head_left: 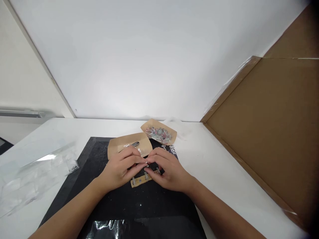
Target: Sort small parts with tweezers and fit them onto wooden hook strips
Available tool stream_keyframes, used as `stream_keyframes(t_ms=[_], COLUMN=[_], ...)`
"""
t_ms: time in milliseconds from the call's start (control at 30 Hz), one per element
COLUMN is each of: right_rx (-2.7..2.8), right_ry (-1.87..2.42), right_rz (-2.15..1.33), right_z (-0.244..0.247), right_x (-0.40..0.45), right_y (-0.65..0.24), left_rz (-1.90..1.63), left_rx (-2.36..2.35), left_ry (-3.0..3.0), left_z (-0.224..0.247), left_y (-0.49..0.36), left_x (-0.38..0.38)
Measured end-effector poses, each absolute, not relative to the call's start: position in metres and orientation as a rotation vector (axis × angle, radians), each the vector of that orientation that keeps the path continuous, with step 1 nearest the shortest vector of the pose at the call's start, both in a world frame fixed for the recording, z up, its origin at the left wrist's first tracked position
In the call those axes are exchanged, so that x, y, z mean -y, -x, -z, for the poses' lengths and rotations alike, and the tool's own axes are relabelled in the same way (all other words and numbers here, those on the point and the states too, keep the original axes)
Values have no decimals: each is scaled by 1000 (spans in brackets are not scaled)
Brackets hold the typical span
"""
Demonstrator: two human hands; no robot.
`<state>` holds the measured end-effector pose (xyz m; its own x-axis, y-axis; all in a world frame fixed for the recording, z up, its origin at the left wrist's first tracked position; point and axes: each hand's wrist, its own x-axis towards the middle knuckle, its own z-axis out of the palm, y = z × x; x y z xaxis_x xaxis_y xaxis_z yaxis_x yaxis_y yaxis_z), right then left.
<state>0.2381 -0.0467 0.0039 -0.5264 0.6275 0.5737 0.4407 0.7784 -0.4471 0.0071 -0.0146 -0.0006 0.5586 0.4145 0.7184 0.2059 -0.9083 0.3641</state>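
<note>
My left hand (124, 167) and my right hand (169, 171) meet fingertip to fingertip over the black mat (119, 205). Both are closed in a pinch on a small shiny piece (147, 164), too small to make out its kind. Just below the fingers lies a tan strip (141, 181) with several clear upright clips on it; my right hand hides part of it. Behind my left hand, a brown paper tray (114, 146) holds a dark-handled tool (135, 144) and a few white bits.
A second paper tray (147, 125) with many small wrapped pieces stands behind. White chips (172, 149) lie by the mat's right rear corner. Clear plastic bags and boxes (37, 179) spread over the left of the white table (214, 159). A cardboard panel (269, 126) rises at right.
</note>
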Motion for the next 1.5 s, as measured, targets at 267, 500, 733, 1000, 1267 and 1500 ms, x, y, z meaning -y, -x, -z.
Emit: stream_keyframes(t_ms=[267, 500, 733, 1000, 1267, 1500], right_rx=[2209, 2134, 2061, 2050, 2066, 1997], right_ry=[762, 775, 826, 822, 884, 943], right_rz=[-239, -321, -414, -621, -701, -833], right_z=[-1, 8, 4, -3, 1, 1], right_x=[39, 37, 39, 46, 48, 52], right_y=[-241, -241, -240, -234, -234, -231], left_rz=[-1183, -1210, -1223, -1320, -1337, -1330], left_rx=[-579, -592, -571, -524, -429, -443], left_ry=[-2522, -2424, -2322, -2329, -2503, -2491], left_z=[1, -1, -4, -4, -7, -6], left_y=[-7, -7, -8, -9, -10, -12], left_x=[19, 18, 18, 18, 20, 21])
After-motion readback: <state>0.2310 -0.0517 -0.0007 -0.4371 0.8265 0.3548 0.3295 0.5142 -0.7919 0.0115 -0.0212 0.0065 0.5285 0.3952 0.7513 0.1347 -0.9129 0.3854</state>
